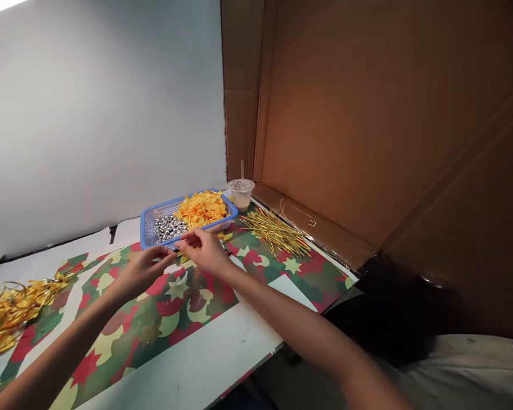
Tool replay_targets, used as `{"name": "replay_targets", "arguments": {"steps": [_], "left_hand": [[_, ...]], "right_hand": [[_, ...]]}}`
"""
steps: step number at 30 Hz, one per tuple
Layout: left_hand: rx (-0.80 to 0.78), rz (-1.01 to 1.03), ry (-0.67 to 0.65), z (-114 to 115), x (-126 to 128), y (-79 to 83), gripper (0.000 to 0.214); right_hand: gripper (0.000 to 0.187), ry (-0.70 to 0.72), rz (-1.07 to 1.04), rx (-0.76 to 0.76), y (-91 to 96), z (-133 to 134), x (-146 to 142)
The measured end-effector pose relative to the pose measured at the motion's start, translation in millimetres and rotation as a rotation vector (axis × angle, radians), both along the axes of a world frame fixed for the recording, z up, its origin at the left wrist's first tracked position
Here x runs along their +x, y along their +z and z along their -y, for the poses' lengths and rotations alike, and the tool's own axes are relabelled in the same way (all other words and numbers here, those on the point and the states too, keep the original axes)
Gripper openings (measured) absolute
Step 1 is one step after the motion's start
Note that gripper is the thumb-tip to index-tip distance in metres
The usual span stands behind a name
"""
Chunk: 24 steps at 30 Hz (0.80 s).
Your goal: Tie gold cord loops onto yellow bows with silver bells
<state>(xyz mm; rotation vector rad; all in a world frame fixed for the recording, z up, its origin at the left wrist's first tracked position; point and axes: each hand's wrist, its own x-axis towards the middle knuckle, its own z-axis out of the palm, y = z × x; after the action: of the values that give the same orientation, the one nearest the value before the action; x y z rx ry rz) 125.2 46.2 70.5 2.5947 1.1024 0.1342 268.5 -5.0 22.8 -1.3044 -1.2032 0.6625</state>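
Note:
My left hand [144, 270] and my right hand [205, 250] meet just in front of a blue plastic basket [146, 223]. Both hands have their fingertips pinched together, close to each other, on something small that I cannot make out. The basket holds a heap of small yellow-orange pieces [202, 208] on its right side and small silver bells [169, 227] on its left. Both hands hover over patterned red, green and yellow paper [162, 319] spread on a white table.
A bundle of thin gold wire ties [276, 230] lies right of the basket. A plastic cup with a straw [241, 193] stands behind it. Gold ribbon loops [12, 310] pile at the far left. A cardboard wall [367, 125] rises on the right.

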Motion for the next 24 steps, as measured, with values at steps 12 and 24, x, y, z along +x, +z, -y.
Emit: {"name": "replay_targets", "arguments": {"steps": [12,24], "left_hand": [[-0.151,0.504,0.243,18.2,7.2,-7.0,0.045],[0.053,0.374,0.05,54.1,-54.8,-49.6,0.034]], "right_hand": [[0.021,0.071,-0.32,-0.056,-2.1,-3.4,-11.2],[0.023,-0.433,0.411,-0.205,44.0,59.7,170.7]]}}
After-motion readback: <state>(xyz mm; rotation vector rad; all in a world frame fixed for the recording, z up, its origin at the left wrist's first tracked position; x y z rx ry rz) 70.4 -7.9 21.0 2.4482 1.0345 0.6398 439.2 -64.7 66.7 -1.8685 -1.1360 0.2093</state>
